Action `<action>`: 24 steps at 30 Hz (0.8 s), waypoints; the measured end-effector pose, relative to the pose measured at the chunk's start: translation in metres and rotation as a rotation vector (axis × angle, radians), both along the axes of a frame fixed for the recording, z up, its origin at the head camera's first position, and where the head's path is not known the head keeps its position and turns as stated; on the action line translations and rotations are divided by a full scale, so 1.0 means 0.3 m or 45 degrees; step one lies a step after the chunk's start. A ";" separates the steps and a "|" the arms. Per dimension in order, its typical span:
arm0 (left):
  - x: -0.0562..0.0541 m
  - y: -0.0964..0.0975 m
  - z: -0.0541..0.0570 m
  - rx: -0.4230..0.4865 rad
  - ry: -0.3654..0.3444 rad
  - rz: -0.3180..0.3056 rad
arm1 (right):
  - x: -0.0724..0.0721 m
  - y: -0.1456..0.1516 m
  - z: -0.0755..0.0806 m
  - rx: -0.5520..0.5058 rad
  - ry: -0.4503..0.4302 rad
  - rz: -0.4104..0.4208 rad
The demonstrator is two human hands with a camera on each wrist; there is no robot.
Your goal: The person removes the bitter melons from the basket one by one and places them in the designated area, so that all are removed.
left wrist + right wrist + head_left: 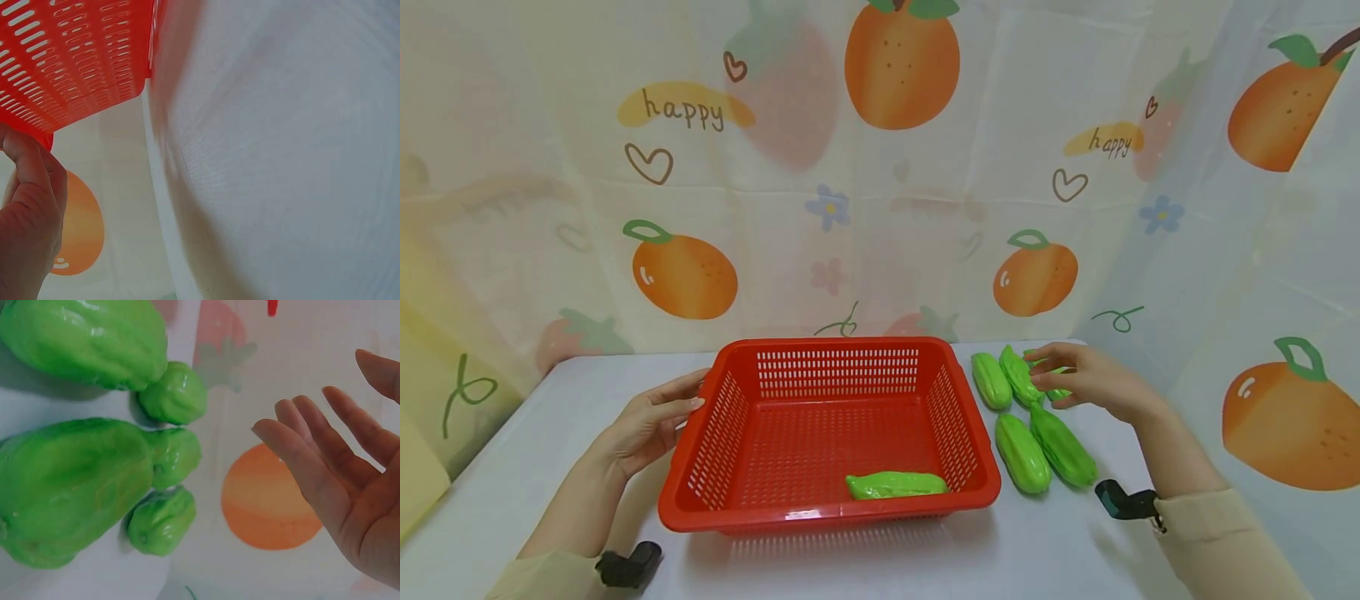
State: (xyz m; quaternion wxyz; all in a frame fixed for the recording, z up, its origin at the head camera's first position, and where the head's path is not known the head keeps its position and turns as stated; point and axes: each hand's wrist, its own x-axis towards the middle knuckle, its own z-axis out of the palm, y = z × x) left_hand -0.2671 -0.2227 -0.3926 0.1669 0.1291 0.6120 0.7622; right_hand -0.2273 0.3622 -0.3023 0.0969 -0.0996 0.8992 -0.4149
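Observation:
My left hand [651, 421] is at the left rim of a red plastic basket [715, 500], holding it with the thumb at the rim and the fingertips partly hidden by it. The left wrist view has the same hand [31, 206] beside the basket's slotted wall [87, 62]. One glossy green gourd [898, 485] lies inside, along the near wall. Over the back of a group of green gourds [1022, 454] hovers my right hand [1093, 379], fingers spread and slightly bent. Nothing lies between those fingers [331, 450] in the right wrist view, where the gourds [75, 481] appear at left.
The basket stands on a white-covered table [1045, 550], with the loose gourds close to its right side. Behind the table hangs a curtain [895, 200] printed with oranges and strawberries. Each wrist carries a black camera [628, 565].

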 end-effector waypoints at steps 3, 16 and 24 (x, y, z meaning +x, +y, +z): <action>0.000 -0.001 -0.001 0.002 0.007 -0.003 | 0.003 -0.023 0.004 -0.009 0.021 0.024; 0.002 0.000 0.002 0.004 -0.003 0.003 | 0.009 -0.123 0.020 -0.015 0.102 0.084; 0.004 -0.001 0.002 0.012 0.013 -0.019 | 0.017 -0.181 0.029 0.003 0.146 0.135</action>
